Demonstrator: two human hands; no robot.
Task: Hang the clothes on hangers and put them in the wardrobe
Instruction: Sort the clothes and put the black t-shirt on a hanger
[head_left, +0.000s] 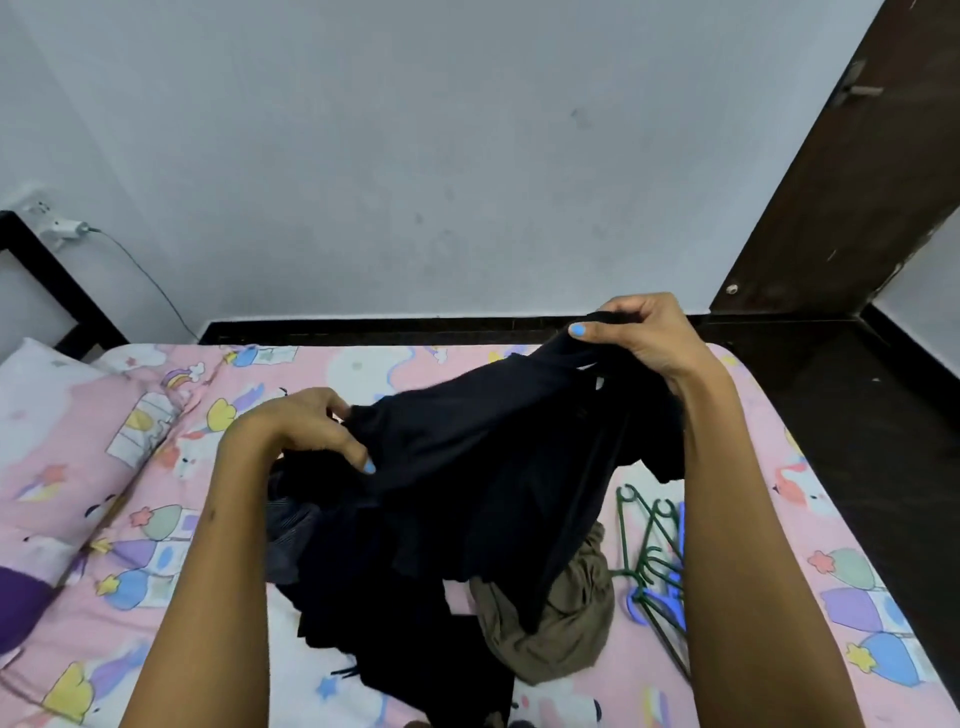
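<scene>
Over the middle of the bed (753, 395), a black garment (483, 457) is stretched between two bare hands above a heap of clothes. At about one o'clock from the frame's centre, the right hand (644, 338) is raised highest, its fingers curled over and its thumb pinching a bunched edge of the black cloth, so this hand is closed tight on the fabric. At about nine o'clock from centre, the left hand (306, 426) sits lower, its fingers bent into the garment's other edge and gripping it there, the thumb pressing on the cloth. The garment sags from the two hands down toward six o'clock, where it merges with other dark clothes (363, 597) lying on the pink patterned sheet. An olive-brown garment (561, 623) lies crumpled at about five o'clock, touching the dark pile. Just beside it, at four o'clock and partly hidden by the right forearm, lie green hangers (644, 540) with a blue hanger (657, 597) among them, flat on the sheet. A pillow (57, 431) rests at nine o'clock by the bed's edge, and a dark wooden door (841, 197) stands at two o'clock.
</scene>
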